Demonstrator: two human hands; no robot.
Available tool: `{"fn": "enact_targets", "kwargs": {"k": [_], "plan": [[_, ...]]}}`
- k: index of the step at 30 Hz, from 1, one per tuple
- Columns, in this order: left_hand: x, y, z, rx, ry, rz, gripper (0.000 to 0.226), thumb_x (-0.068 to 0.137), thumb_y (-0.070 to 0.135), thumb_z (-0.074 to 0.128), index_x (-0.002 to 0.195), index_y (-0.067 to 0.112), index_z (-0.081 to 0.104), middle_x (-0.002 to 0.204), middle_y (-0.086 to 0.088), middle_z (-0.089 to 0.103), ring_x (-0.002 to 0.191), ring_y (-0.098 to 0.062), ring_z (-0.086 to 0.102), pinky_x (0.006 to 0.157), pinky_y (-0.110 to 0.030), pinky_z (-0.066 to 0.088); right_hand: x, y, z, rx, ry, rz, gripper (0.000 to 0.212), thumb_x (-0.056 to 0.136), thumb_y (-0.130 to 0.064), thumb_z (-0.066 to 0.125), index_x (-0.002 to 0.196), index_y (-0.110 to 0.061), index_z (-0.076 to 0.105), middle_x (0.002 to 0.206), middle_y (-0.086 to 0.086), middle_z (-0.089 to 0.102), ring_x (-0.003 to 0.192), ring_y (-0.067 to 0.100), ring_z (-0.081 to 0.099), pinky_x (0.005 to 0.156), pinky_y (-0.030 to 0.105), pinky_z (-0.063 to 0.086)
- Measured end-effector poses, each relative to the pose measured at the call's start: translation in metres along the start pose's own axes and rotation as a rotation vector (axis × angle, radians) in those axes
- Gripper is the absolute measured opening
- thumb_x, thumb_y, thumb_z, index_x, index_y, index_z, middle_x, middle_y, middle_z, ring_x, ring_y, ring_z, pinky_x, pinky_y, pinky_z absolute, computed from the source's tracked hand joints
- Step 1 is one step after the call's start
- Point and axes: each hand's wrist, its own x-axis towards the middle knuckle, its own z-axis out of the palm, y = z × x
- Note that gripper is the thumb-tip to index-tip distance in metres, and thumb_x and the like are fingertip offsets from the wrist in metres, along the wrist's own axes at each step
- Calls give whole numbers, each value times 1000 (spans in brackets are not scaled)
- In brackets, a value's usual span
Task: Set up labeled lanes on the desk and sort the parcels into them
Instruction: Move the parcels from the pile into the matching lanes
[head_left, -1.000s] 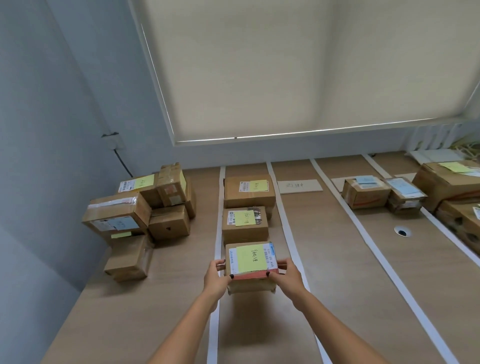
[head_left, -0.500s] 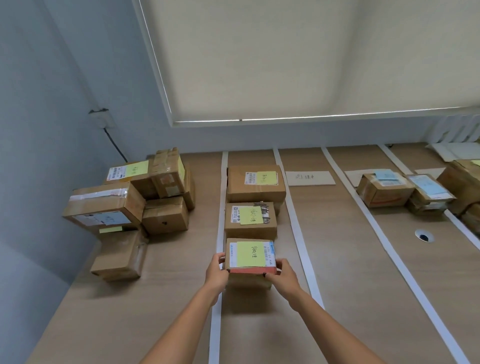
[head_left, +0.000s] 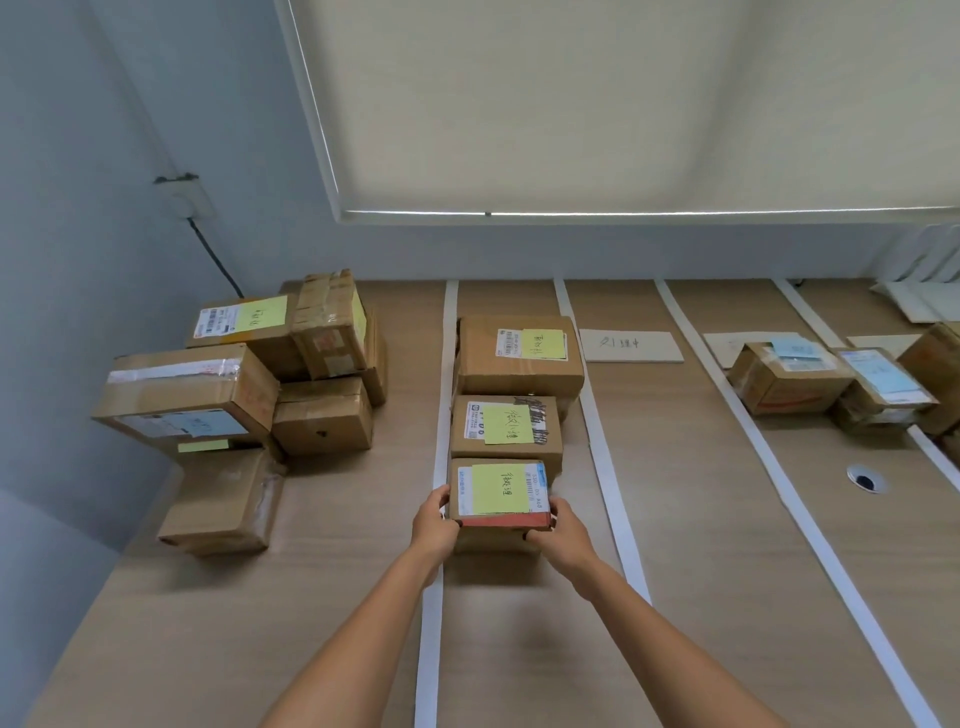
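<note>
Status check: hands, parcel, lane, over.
Left hand and right hand grip small cardboard parcel with yellow note. Parcel in leftmost taped lane, behind two cardboard boxes. Nothing blocking.

The handwriting on the card (head_left: 630, 345) at the desk's (head_left: 701, 519) back edge is too small to read, as are the notes on the parcels. At the right edge of the frame a box (head_left: 937, 358) is cut off. The left hand's (head_left: 434, 525) fingertips are hidden behind the near parcel (head_left: 501, 496); the right hand's (head_left: 563, 535) are tucked under it.
</note>
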Motion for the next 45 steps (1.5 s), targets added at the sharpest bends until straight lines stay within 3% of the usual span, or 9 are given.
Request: {"fn": "enact_targets", "kwargs": {"k": [4, 8, 14, 19, 22, 29, 35, 39, 45], "plan": [[-11, 9, -7, -7, 16, -3, 62, 88, 2, 59, 143, 16, 34, 145, -9, 41, 132, -26, 39, 90, -28, 43, -12, -9, -8, -62, 39, -37, 51, 85, -17, 67, 127, -18, 39, 132, 8, 52, 100, 11, 49, 80, 22, 43], [-32, 27, -16, -8, 61, 22, 62, 88, 6, 60, 143, 17, 33, 145, -9, 41, 131, -26, 42, 81, -25, 46, -32, -25, -18, -86, 39, -87, 64, 84, -28, 69, 137, -19, 35, 140, 7, 46, 124, 23, 48, 89, 27, 43], [-77, 54, -24, 0, 96, 138, 54, 91, 2, 53, 140, 17, 39, 141, -8, 45, 127, -24, 46, 62, -11, 44, -73, -44, -24, -11, -41, -155, 66, 84, -15, 69, 140, -18, 34, 134, 6, 52, 100, 7, 49, 57, 5, 46], [-114, 65, -27, 30, 88, 232, 55, 91, -4, 49, 140, 18, 40, 141, -8, 46, 127, -24, 46, 72, -17, 47, -107, -48, -27, 1, -67, -186, 65, 86, -12, 66, 141, -18, 32, 136, 7, 49, 105, 10, 48, 66, 11, 45], [-129, 64, -29, 30, 91, 248, 54, 91, -2, 51, 139, 20, 41, 140, -6, 47, 126, -24, 48, 60, -10, 46, -121, -46, -26, -8, -78, -210, 63, 87, -11, 64, 141, -18, 32, 136, 8, 49, 105, 10, 47, 64, 10, 46], [-145, 47, -51, 3, 101, 249, 56, 90, 0, 52, 140, 21, 39, 143, -6, 44, 131, -27, 41, 97, -34, 44, -135, -42, -7, -37, -80, -208, 61, 87, 0, 55, 141, -16, 33, 135, 11, 47, 107, 15, 48, 62, 9, 44], [-131, 27, -115, 27, 122, 253, 57, 90, -4, 47, 141, 21, 38, 143, -5, 43, 131, -25, 40, 99, -33, 41, -124, -74, 61, -60, -62, -232, 57, 86, -2, 59, 138, -15, 38, 131, 13, 49, 102, 15, 52, 68, 6, 45], [-104, 13, -184, 45, 149, 235, 55, 91, -3, 47, 141, 20, 39, 142, -5, 44, 130, -24, 41, 101, -34, 39, -106, -102, 127, -80, -93, -216, 62, 84, -3, 60, 140, -16, 36, 137, 15, 46, 122, 27, 48, 88, 30, 46], [-68, -15, -295, 33, 197, 175, 56, 92, 0, 47, 143, 21, 34, 144, -4, 42, 131, -22, 41, 102, -34, 41, -85, -144, 222, -52, -145, -195, 61, 86, -4, 58, 141, -17, 34, 138, 13, 44, 122, 27, 47, 89, 31, 44]]}}
